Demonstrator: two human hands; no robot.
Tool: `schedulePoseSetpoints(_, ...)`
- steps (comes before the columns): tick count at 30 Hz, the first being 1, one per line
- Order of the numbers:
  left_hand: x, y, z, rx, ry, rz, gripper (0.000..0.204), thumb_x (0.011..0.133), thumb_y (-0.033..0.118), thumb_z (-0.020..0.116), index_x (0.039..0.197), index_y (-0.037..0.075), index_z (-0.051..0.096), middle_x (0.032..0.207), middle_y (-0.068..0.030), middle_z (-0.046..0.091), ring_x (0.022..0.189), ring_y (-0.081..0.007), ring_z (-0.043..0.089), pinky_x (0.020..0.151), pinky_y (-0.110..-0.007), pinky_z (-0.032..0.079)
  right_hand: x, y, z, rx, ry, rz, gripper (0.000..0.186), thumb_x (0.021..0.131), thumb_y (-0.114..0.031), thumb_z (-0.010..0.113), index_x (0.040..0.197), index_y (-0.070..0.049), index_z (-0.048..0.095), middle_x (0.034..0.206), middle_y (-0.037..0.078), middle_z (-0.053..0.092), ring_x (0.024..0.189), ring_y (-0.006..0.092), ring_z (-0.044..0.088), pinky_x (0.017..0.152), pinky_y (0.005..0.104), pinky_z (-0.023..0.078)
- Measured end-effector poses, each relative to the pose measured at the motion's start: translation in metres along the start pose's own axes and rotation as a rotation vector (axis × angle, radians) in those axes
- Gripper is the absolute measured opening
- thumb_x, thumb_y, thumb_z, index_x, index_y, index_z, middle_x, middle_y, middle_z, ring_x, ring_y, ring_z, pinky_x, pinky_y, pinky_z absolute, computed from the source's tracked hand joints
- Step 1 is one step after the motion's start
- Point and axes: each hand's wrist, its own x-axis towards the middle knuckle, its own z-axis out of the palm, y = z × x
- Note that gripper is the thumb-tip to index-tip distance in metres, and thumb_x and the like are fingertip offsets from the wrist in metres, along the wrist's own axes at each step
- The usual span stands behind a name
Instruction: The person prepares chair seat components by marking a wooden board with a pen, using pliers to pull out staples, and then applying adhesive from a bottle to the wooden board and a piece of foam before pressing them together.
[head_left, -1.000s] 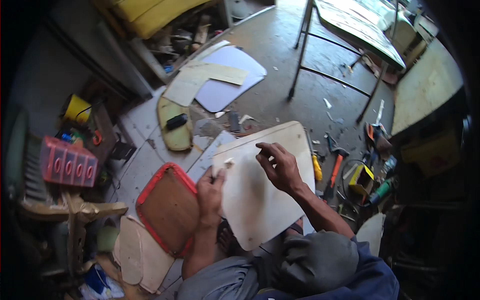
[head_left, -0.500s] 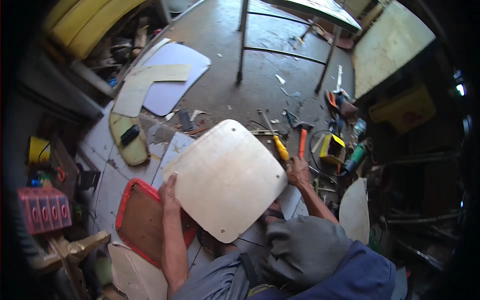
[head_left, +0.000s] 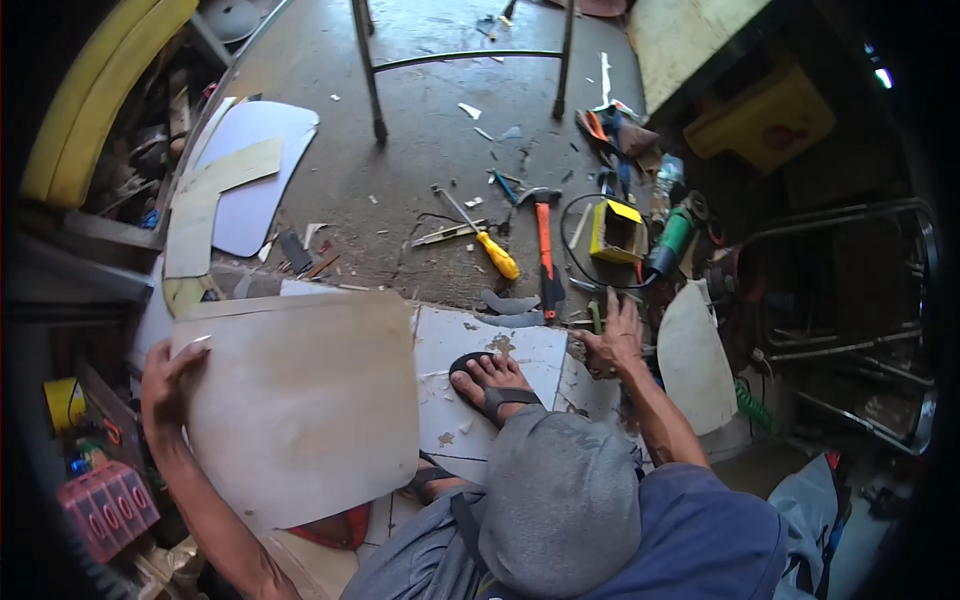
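Note:
My left hand (head_left: 172, 385) is closed on the left edge of a pale wooden board (head_left: 300, 410) with rounded corners, its thumb over the top face. The board is tilted over the tiles at lower left and partly covers a red-rimmed panel (head_left: 345, 528). My right hand (head_left: 615, 338) is empty, fingers spread, low over the floor. Close to its fingertips lies a small green piece (head_left: 595, 316). Just left of it is a claw hammer (head_left: 545, 245) with an orange and black handle. A screwdriver (head_left: 497, 255) with a yellow handle lies further left.
Right of the hammer are a yellow box (head_left: 616, 230), a green power tool (head_left: 675, 235) and a black cable. A curved pale board (head_left: 695, 358) stands by my right forearm. Metal table legs (head_left: 372, 75) rise ahead. Lilac and cream panels (head_left: 262, 180) lie at far left. Scraps litter the floor.
The board has moved left and turned, now in my left hand alone. My right hand has let go of it and opened near the hammer. The view has shifted right.

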Motion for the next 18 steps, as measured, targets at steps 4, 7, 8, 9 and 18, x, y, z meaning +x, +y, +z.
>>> schedulePoseSetpoints(4,0.03,0.004,0.045,0.314,-0.309,-0.04,0.033,0.077,0.029,0.08,0.094,0.001,0.075,0.081,-0.0009,0.069,0.071,-0.0096,0.06,0.066,-0.027,0.047,0.025,0.013,-0.009,-0.149,-0.139,-0.143,0.093,0.074,-0.044,0.078,0.149,-0.014,0.033,0.14,0.025,0.043,0.126,0.0446,0.046,0.102,0.0524,0.042)
schedulePoseSetpoints(7,0.059,-0.017,0.088,0.273,-0.455,0.086,0.046,0.08,0.041,0.079,0.1,0.0,0.074,0.08,-0.0018,0.069,0.073,-0.0108,0.06,0.068,-0.03,0.047,0.03,0.043,0.003,-0.093,-0.235,-0.168,0.086,0.082,-0.049,0.071,0.151,-0.016,0.034,0.144,0.02,0.046,0.126,0.0423,0.049,0.102,0.051,0.044)
schedulePoseSetpoints(8,0.054,-0.002,0.096,0.24,-0.477,0.171,0.046,0.083,0.042,0.076,0.099,-0.001,0.073,0.081,-0.0038,0.069,0.075,-0.0125,0.061,0.069,-0.032,0.048,0.027,0.048,0.007,-0.055,-0.232,-0.167,0.083,0.084,-0.05,0.069,0.152,-0.016,0.034,0.145,0.018,0.047,0.126,0.0415,0.05,0.102,0.0505,0.044)
schedulePoseSetpoints(9,0.051,-0.003,0.097,0.201,-0.488,0.16,0.045,0.084,0.041,0.074,0.099,-0.001,0.073,0.081,-0.0045,0.069,0.076,-0.013,0.061,0.07,-0.033,0.048,0.02,0.037,0.008,0.013,-0.174,-0.187,0.076,0.079,-0.04,0.078,0.14,-0.008,0.044,0.137,0.025,0.051,0.116,0.0426,0.055,0.096,0.0536,0.044)
schedulePoseSetpoints(18,0.069,-0.018,0.114,0.141,-0.464,0.01,0.037,0.089,0.032,0.069,0.104,-0.002,0.073,0.087,-0.0053,0.07,0.076,-0.0135,0.063,0.071,-0.033,0.051,-0.009,-0.205,-0.077,0.311,-0.129,-0.724,0.062,0.069,-0.007,0.064,0.13,-0.007,0.048,0.109,0.019,0.053,0.106,0.0369,0.054,0.09,0.0453,0.045)
